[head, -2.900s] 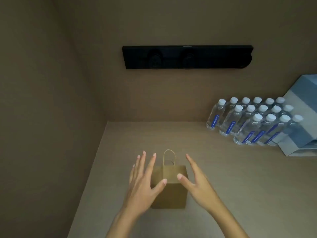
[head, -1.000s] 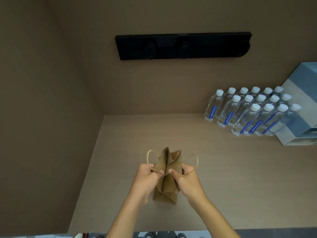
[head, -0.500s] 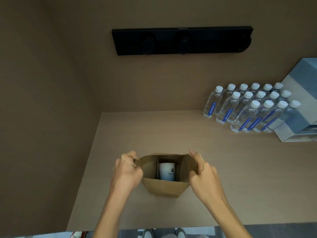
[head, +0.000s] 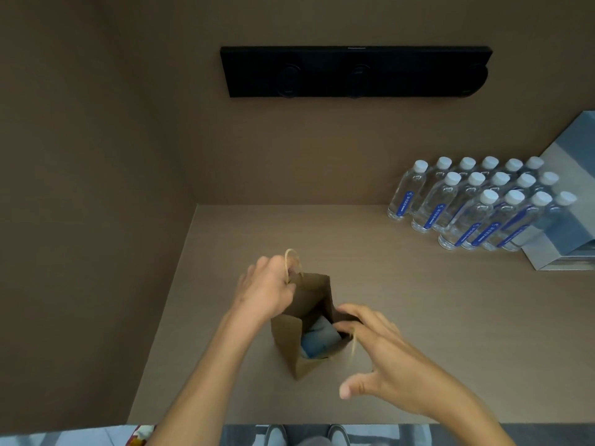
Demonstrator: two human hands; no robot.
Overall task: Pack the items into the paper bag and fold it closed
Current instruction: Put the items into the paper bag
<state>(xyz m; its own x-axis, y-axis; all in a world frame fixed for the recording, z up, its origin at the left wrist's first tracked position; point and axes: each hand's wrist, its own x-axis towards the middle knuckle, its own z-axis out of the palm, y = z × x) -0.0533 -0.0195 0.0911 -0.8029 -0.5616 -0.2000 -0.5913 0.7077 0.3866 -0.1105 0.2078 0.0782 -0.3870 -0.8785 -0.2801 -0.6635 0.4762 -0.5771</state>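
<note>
Head view: brown paper bag [head: 291, 342] stands open on table [head: 418, 317], near front edge. Left hand [head: 265, 292] curled tight on far rim of bag, pinching string handle [head: 291, 262]. Right hand [head: 383, 358] at near rim, fingers [head: 349, 313] hooked over edge into bag, thumb spread out wide. Blue and white thing [head: 318, 339] inside bag, blurry. Water bottles [head: 476, 204] stand far right, well apart.

open paper bag [head: 297, 333] between both hands, bare table [head: 418, 317] free on its right, water bottles [head: 476, 207] and box [head: 570, 226] block far right corner, wall [head: 96, 220] close on left
</note>
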